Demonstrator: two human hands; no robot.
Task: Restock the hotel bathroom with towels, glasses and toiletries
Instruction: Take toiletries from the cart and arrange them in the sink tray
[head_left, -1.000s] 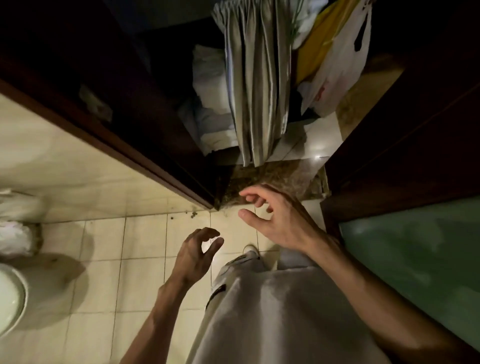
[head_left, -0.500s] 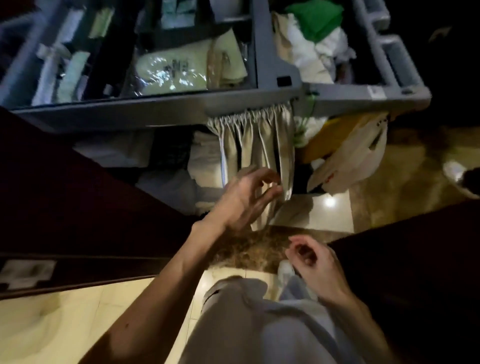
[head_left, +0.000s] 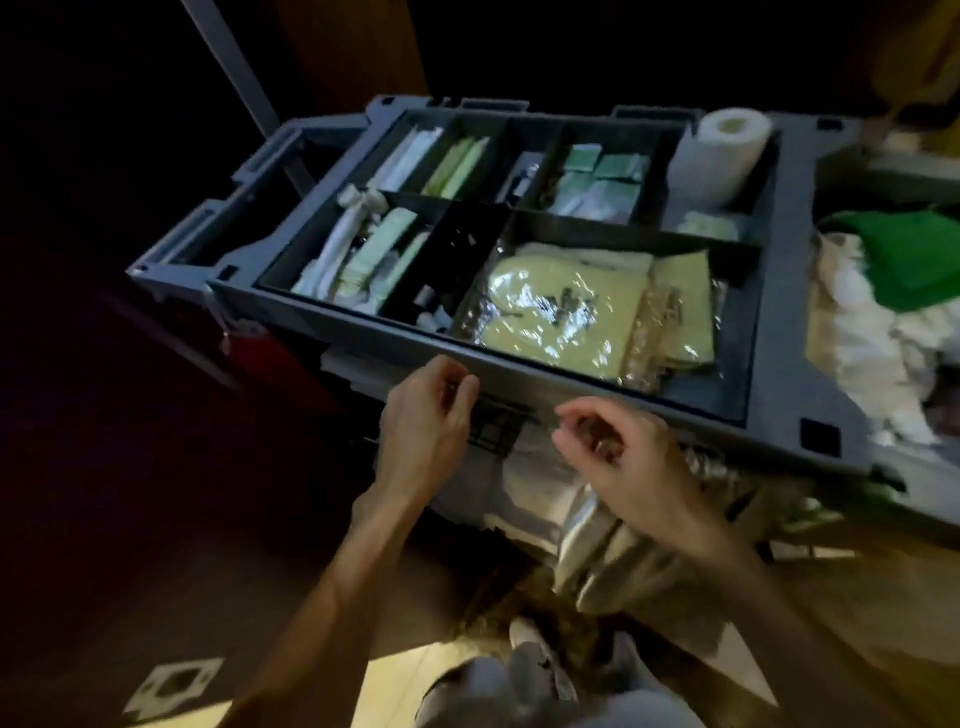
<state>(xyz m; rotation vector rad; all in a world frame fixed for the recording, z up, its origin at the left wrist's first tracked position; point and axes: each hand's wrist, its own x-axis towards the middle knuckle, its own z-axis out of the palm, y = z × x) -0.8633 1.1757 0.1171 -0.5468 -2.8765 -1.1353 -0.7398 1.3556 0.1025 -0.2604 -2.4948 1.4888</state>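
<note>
A grey housekeeping cart (head_left: 571, 375) stands in front of me, its top tray split into compartments. Plastic-wrapped yellow packs (head_left: 566, 306) fill the near right compartment. Green and white toiletry sachets (head_left: 597, 182) lie in a back one, and pale packets (head_left: 374, 254) in the left one. A paper roll (head_left: 727, 150) stands at the back right. White folded linen (head_left: 524, 483) shows on the shelf below the tray. My left hand (head_left: 426, 421) hovers at the tray's front edge, fingers loosely curled, holding nothing. My right hand (head_left: 623, 457) is beside it, also loosely curled with nothing in it.
A green cloth (head_left: 914, 260) lies on crumpled white linen (head_left: 857, 338) in the bag at the cart's right end. A grey pleated curtain (head_left: 613, 535) hangs below the tray. A dark wire basket (head_left: 498, 421) sits under the front edge. Dark door panels are at the left.
My view has lifted from the bathroom floor and doorway up to the cart's top tray. Both hands have risen to the tray's front edge, still holding nothing.
</note>
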